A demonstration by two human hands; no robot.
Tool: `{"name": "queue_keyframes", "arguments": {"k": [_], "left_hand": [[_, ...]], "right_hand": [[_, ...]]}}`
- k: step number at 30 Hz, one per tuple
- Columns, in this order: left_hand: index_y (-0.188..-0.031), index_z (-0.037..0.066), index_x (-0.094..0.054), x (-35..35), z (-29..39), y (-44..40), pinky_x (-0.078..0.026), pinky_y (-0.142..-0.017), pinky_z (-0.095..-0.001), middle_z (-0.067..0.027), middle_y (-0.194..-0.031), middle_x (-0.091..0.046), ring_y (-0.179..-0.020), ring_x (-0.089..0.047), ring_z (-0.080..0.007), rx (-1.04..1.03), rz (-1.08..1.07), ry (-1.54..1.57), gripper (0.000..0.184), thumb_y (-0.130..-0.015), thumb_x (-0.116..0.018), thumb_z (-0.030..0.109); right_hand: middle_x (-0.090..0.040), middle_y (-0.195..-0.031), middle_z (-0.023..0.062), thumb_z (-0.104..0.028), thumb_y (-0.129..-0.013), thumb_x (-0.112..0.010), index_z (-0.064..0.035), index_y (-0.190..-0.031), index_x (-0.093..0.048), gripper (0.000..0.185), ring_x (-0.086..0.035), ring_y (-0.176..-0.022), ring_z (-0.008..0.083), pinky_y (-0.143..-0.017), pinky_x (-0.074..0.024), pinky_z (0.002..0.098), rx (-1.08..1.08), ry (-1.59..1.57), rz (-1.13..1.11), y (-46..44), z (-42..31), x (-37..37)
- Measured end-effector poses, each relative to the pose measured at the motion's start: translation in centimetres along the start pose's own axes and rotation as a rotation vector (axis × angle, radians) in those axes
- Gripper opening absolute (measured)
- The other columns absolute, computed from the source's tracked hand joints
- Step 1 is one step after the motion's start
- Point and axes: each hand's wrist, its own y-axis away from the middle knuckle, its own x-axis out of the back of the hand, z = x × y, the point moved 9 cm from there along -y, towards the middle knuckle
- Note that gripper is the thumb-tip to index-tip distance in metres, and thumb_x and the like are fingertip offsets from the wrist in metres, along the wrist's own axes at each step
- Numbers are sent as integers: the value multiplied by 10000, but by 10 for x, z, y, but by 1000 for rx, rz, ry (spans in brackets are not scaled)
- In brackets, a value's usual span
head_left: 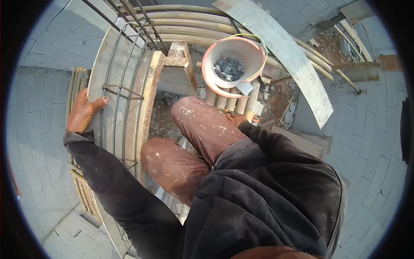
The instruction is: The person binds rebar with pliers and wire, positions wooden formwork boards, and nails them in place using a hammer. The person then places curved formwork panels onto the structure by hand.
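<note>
My left hand (83, 113) grips the upright edge of a wooden formwork board (98, 88); the thumb lies over its inner face and the fingers go behind it. Beside the thumb, a steel rebar cage (121, 80) runs along the trough between this board and a second plank (148, 88). Low by my knee, my right hand (236, 119) is near the bamboo poles (230, 103), partly hidden by my leg and sleeve; its grip is unclear. Close to it lies a small orange-and-black object (256, 118). A pinkish bucket (210, 71) holding nails (228, 68) stands just beyond.
A long pale board (284, 52) lies across the bamboo on the right. Rebar ends (148, 23) stick up at the far end of the trough. Grey block walls (366, 142) rise on both sides. Rubble-strewn ground (282, 97) shows far below between the poles.
</note>
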Motion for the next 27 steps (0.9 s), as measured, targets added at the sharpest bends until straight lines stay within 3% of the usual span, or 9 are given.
{"name": "queue_keyframes", "arguments": {"k": [2,6,8,10,13,15,19,21,27], "left_hand": [[-1227,-22,-576,-1,-4,-3,-525,-744,-289,-87,-996,-676,-807,-636,-149,-11,-4,34,441,-857,-755,139],[-1217,-11,-575,4,-10,-5,-505,-741,-274,-61,-975,-663,-806,-617,-133,22,43,22,436,-855,-769,136],[-1215,-7,-575,6,-12,-3,-497,-740,-266,-60,-978,-665,-816,-616,-126,32,74,20,428,-858,-769,129],[-1218,-5,-575,8,-14,-6,-499,-740,-269,-61,-984,-666,-818,-615,-127,19,56,9,426,-859,-766,123],[-1222,-1,-574,5,-11,-3,-501,-739,-272,-63,-993,-669,-821,-616,-131,26,63,2,423,-862,-761,116],[-1224,0,-574,6,-7,0,-501,-739,-273,-64,-996,-671,-823,-618,-134,36,93,-2,422,-863,-759,115],[-1225,-11,-567,6,-6,-2,-507,-743,-280,-72,-996,-671,-825,-624,-145,21,99,-22,440,-859,-772,121],[-1223,-15,-566,10,-7,-1,-510,-744,-284,-75,-996,-671,-825,-625,-147,22,123,-48,446,-857,-778,125],[-1208,-31,-567,6,2,3,-520,-756,-299,-96,-1022,-657,-842,-623,-160,32,116,-94,460,-852,-791,156]], "right_hand": [[-703,-1077,215,-282,-1013,-423,-140,-1367,-401,382,-708,-976,404,-856,-489,556,-6,-4,-19,5,0,6],[-631,-1258,217,-274,-991,-496,-156,-1393,-404,428,-690,-1028,398,-801,-513,565,-231,-4,-389,36,30,-7],[-689,-1149,204,-402,-939,-561,-186,-1422,-378,560,-700,-938,426,-695,-540,538,-145,-62,-92,62,30,9],[-646,-1218,207,-416,-918,-606,-162,-1444,-393,622,-677,-1007,426,-768,-534,533,-289,-138,-177,89,29,15],[-580,-1279,208,-411,-915,-632,-134,-1455,-423,642,-608,-1120,416,-887,-501,514,-378,-167,10,117,62,24],[-531,-1296,197,-402,-898,-668,-109,-1450,-448,662,-533,-1193,403,-971,-452,494,-541,-7,406,126,100,59],[-502,-1351,176,-373,-871,-717,-123,-1491,-402,739,-512,-1231,375,-1000,-433,492,-893,87,578,118,205,134],[-487,-1381,161,-271,-811,-756,-114,-1508,-387,804,-472,-1298,362,-1020,-424,490,-909,217,604,103,244,172],[-522,-1338,157,-263,-806,-767,-167,-1482,-398,776,-530,-1246,369,-961,-461,518,-970,356,513,56,312,248]]}}
